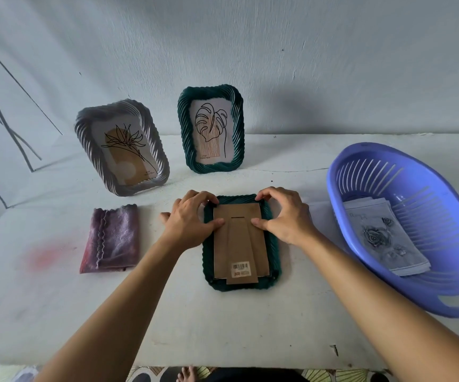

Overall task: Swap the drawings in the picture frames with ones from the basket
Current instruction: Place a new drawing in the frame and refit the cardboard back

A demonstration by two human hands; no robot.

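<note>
A dark green picture frame (274, 252) lies face down in the middle of the table, its brown cardboard back (240, 244) with a barcode sticker facing up. My left hand (189, 216) rests on the frame's upper left corner, fingertips at the corner clip and thumb on the cardboard. My right hand (283, 213) mirrors it on the upper right corner. Behind stand a grey frame (122, 146) with a flower drawing and a green frame (211, 129) with a leaf drawing. The purple basket (404, 224) on the right holds a stack of drawings (382, 238), a rose on top.
A folded purple cloth (111, 238) lies left of the face-down frame. A white sheet (323, 219) lies on the table between that frame and the basket. The wall rises just behind the standing frames. The table's near edge runs along the bottom, a foot showing below it.
</note>
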